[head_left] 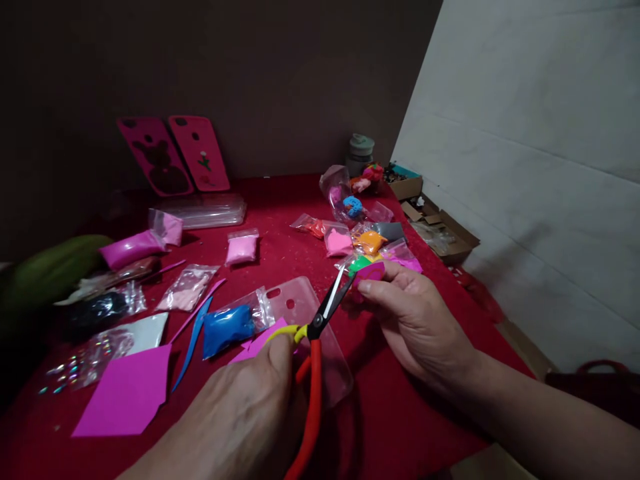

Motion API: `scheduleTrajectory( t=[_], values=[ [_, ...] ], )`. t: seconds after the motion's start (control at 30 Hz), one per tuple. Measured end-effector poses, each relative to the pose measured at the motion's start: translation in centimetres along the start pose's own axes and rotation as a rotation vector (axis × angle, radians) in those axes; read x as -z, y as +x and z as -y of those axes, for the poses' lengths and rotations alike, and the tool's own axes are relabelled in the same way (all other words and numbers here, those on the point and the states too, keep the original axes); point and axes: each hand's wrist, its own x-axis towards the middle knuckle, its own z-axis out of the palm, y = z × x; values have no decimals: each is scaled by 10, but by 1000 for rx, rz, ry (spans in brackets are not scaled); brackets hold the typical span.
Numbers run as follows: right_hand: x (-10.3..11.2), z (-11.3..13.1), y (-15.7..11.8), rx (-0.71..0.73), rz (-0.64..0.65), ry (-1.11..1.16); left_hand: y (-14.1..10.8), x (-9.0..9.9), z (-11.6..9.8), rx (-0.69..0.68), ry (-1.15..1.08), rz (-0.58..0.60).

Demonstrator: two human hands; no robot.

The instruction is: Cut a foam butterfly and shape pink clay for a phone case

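"What is seen at the left of the red cloth (285, 193)?"

"A magenta sheet (125, 393) is laid flat on the near side, a black packet (103, 305) is set beyond it, and pink packets (133, 250) are placed farther back. Two pink phone cases (200, 157) are stood up before the dark wall (275, 87)."

"And toward the middle?"

"A blue strip (193, 340) and a blue packet (230, 327) are placed side by side. Just to the right, the scissors (318, 323) are gripped by the left hand (250, 400). The thumb is set against the yellow handle; the other fingers are mostly hidden, so how they are placed cannot be told. A clear phone case (335, 377) is partly covered by the scissors."

"How are the blades held?"

"Slightly parted, and pointed forward and to the right."

"What is held on the right?"

"A small magenta piece (371, 271) is pinched between the thumb and fingers of the right hand (420, 313), just beside the blade tips. Whether it is touched by them cannot be told. Behind it, an orange packet (370, 241) is grouped with others."

"And farther right?"

"A cardboard box (463, 248) is seen beside the pale wall (540, 100)."
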Motion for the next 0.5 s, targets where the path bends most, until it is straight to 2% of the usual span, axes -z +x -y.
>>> scheduleTrajectory(
  t=[0.1,0.23,0.5],
  values=[
    [-2,-1,-1,-18,-17,13,0,-3,-1,17,49,42],
    [-3,-3,-2,-30,-35,27,0,-6,0,-41,99,34],
    [-5,-6,-3,-71,17,63,2,-11,2,-41,92,-7]
  ],
)
